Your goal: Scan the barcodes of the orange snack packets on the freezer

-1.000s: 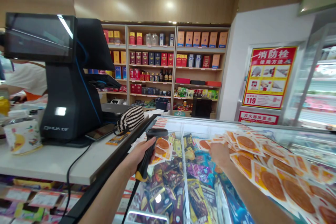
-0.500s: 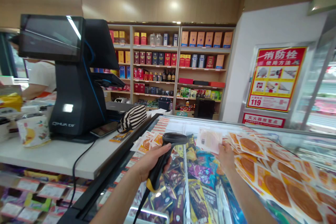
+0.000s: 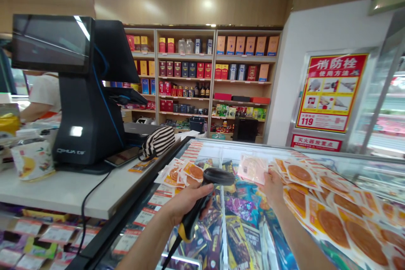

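My left hand [image 3: 190, 202] is wrapped round the handle of a black and yellow barcode scanner [image 3: 218, 176], its head pointing right and its cable trailing down. In my right hand [image 3: 272, 185] a flat, pale, see-through packet [image 3: 252, 168] is pinched by its right edge, printed label side towards me. The scanner head is just left of the packet, apart from it. Both are above the glass top of a freezer chest. Several orange-and-white packets with round brown contents [image 3: 332, 223] are spread right of my right hand. A smaller group of such packets [image 3: 177, 173] lies left of the scanner.
On the white counter [image 3: 95, 194] at left stand a black till with screens [image 3: 53, 46], a striped pouch [image 3: 160, 142] and a patterned tub [image 3: 33, 158]. A person in white [image 3: 46, 93] is behind it. Wrapped ice creams [image 3: 243, 240] show under the glass. Shelves of boxes [image 3: 186, 71] line the back.
The scanner in my left hand has moved slightly right and down, closer to the packet. The packet in my right hand is tilted a little differently. The view has shifted slightly.
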